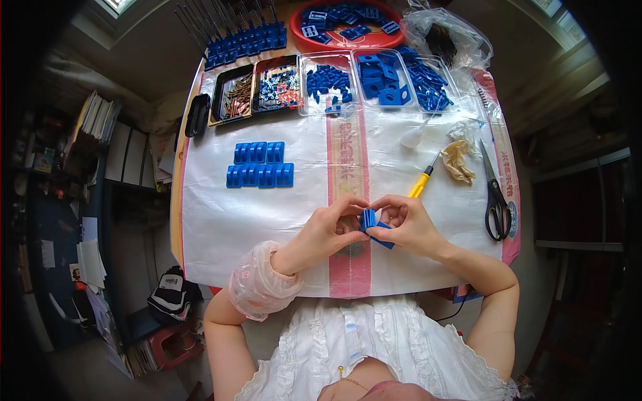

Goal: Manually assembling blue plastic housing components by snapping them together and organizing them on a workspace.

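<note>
In the head view, we see the left hand [334,224] and right hand [409,224] pinched on a ribbed blue plastic block [367,220] between them, toward six o'clock of the table. A flat blue piece [384,242] slants below the right thumb; whether it joins the block, we cannot tell.

From the hands, white woven sheet [234,227] gives room toward nine o'clock, short of two rows of glossy arched parts [259,175] at ten. The right side is tighter — yellow-handled screwdriver [421,183] at two, crumpled tan paper [458,162] beyond, steel scissors [495,194] near three.
</note>
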{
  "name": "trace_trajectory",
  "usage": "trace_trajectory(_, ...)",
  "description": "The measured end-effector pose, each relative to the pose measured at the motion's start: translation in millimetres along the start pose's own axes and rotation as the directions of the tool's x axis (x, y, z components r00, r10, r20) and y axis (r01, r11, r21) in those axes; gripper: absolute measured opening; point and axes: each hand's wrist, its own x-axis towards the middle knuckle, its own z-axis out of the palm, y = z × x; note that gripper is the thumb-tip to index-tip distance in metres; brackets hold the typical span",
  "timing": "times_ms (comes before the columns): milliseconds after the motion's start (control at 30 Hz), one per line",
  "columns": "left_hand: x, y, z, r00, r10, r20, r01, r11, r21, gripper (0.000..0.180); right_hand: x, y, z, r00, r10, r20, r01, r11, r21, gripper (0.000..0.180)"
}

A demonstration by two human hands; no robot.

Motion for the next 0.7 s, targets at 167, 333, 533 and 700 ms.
trace_trajectory(167,1.6,-5.1,-4.5,0.999,0.032,0.036,-0.024,0.978,-0.208,0.055,-0.2,-12.9,-4.7,0.997,0.071,0.011,-0.072,0.994,0.084,0.04)
trace_trajectory(333,0.6,10.5,-13.9,0.996,-0.05,0.08,0.081,0.887,-0.454,0.058,-3.5,-26.0,-13.2,0.999,0.051,-0.008,-0.049,0.981,0.186,0.04)
trace_trajectory(533,-0.7,12.9,-16.3,0.968,-0.123,0.218,0.243,0.678,-0.694,0.056,-7.2,-13.0,-12.4,0.905,-0.402,-0.141,0.386,0.914,-0.127,0.045)
trace_trajectory(700,-0.1,1.1,-9.6,0.948,-0.119,0.295,0.299,0.645,-0.703,0.053,-13.4,-8.4,-13.0,0.882,-0.471,-0.009,0.432,0.815,-0.386,0.052)
